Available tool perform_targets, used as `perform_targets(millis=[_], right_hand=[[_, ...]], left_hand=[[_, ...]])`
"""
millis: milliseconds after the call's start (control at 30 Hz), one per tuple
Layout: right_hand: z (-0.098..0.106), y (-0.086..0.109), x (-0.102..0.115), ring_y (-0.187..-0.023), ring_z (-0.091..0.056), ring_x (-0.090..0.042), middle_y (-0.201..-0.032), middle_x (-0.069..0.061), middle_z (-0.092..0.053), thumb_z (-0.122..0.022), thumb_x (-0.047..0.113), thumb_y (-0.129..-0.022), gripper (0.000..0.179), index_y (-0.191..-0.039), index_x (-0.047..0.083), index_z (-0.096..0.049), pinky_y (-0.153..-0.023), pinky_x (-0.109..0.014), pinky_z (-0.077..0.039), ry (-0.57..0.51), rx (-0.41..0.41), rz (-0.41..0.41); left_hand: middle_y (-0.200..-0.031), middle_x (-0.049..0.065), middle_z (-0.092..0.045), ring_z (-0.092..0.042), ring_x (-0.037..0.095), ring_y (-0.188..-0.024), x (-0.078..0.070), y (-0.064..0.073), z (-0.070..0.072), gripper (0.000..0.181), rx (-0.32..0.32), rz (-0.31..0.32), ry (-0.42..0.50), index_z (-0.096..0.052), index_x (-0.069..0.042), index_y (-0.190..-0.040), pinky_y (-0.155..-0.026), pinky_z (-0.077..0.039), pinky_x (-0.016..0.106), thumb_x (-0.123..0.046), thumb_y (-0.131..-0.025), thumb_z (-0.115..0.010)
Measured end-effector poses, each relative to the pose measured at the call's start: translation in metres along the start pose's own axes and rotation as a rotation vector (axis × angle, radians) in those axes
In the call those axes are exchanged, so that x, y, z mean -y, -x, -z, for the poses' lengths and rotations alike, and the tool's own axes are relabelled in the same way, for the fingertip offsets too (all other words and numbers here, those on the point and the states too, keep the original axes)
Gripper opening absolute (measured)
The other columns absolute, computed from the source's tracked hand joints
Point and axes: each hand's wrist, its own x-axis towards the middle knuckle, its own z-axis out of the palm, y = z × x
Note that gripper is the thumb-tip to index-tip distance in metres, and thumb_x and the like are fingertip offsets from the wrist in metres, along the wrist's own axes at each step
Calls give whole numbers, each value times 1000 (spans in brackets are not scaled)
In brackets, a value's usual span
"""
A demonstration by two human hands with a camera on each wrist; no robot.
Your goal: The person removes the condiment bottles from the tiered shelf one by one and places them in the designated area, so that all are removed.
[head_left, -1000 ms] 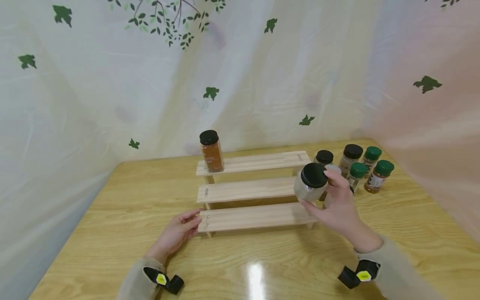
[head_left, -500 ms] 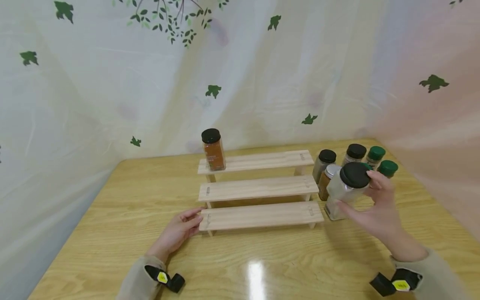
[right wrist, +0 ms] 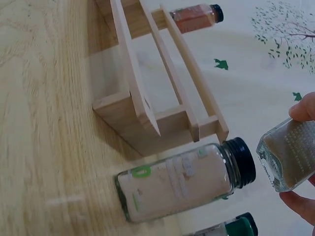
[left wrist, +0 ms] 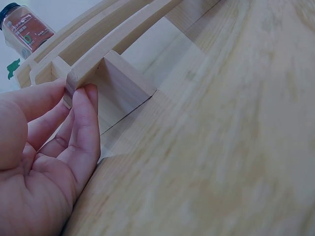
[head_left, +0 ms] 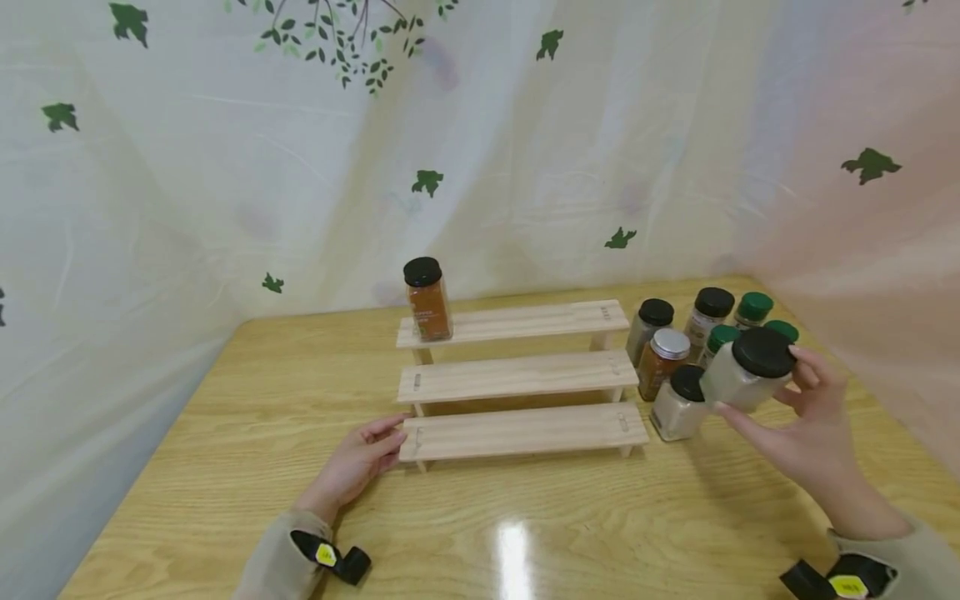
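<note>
A three-tier wooden rack [head_left: 517, 432] stands on the table. My left hand [head_left: 351, 473] pinches the left end of its lowest shelf, with thumb and fingers around the board's edge in the left wrist view. To the right of the rack, my right hand [head_left: 813, 433] grips a spice jar [head_left: 737, 382] with a black lid and pale contents. This jar is raised and tilted, partly in front of green-lidded jars. Just below and left of it, another black-lidded jar of pale powder [head_left: 677, 415] stands upright. The left end of the top shelf bears a jar of red-orange spice [head_left: 430, 312].
Several jars cluster right of the rack, among them a silver-lidded one [head_left: 660, 367], a grey one with black lid [head_left: 643, 333] and green-lidded ones [head_left: 752, 308]. A patterned cloth [head_left: 510, 167] hangs behind the table [head_left: 420, 533].
My right hand has carried its jar rightwards, from over the rack's right end to over the cluster, uncovering the pale-powder jar. My left hand stays at the rack's end.
</note>
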Motion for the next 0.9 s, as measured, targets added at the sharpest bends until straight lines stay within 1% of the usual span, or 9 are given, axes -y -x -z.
perform_targets(millis=[200, 333, 500, 667, 733, 767, 833, 900], right_hand=[[9, 5, -3, -105, -53, 3, -122, 17, -55, -74, 49, -72, 95, -123, -13, -23, -81, -3, -41, -39, -9, -43], [13, 7, -5, -107, -52, 1, -123, 16, -53, -73, 49, -71, 96, -124, -12, -21, -82, -4, -41, -20, -3, -60], [16, 9, -8, -109, -51, 1, -125, 14, -51, -74, 47, -71, 95, -125, -11, -21, -82, -4, -42, -28, -1, -91], [19, 13, -10, -109, -50, 2, -125, 16, -49, -73, 46, -71, 96, -127, -9, -19, -81, -4, -42, -4, 14, -130], [20, 15, -12, -108, -50, 4, -124, 18, -48, -72, 46, -71, 95, -129, -9, -19, -80, -3, -41, 23, 28, -155], [20, 16, -13, -108, -49, 5, -124, 18, -47, -72, 44, -72, 94, -130, -8, -19, -80, -3, -41, 34, 36, -165], [20, 19, -15, -107, -49, 6, -123, 19, -47, -76, 31, -73, 90, -131, -7, -19, -79, -2, -41, 43, 45, -193], [20, 21, -18, -106, -48, 7, -121, 21, -47, -79, 10, -72, 86, -132, -6, -18, -78, -1, -40, 65, 52, -225]], left_hand=[[-94, -8, -61, -62, 2, -86, -1, 0, -1, 57, 21, -11, 10, -27, 14, -142, -75, -52, 18, -10, -97, -53], [-95, -9, -62, -62, 2, -86, 0, 0, -1, 55, 25, -20, 21, -30, 13, -141, -76, -52, 18, -10, -96, -53], [-96, -9, -62, -62, 2, -87, 2, 0, 0, 50, 28, -25, 32, -37, 10, -139, -77, -52, 18, -10, -97, -53], [-96, -9, -62, -62, 2, -87, 1, 0, -1, 53, 27, -22, 34, -33, 12, -140, -77, -52, 18, -10, -97, -53], [-96, -9, -62, -63, 3, -88, 1, 0, -1, 54, 29, -26, 35, -31, 12, -141, -77, -52, 18, -10, -97, -53], [-96, -9, -62, -63, 3, -88, 1, 0, -1, 54, 31, -27, 37, -31, 12, -141, -77, -52, 18, -10, -97, -53], [-96, -9, -62, -63, 3, -88, 1, 0, 0, 54, 29, -25, 36, -32, 12, -141, -77, -52, 18, -10, -97, -53], [-96, -9, -62, -63, 2, -88, 1, 0, 0, 53, 31, -27, 39, -33, 11, -141, -77, -52, 18, -11, -97, -53]])
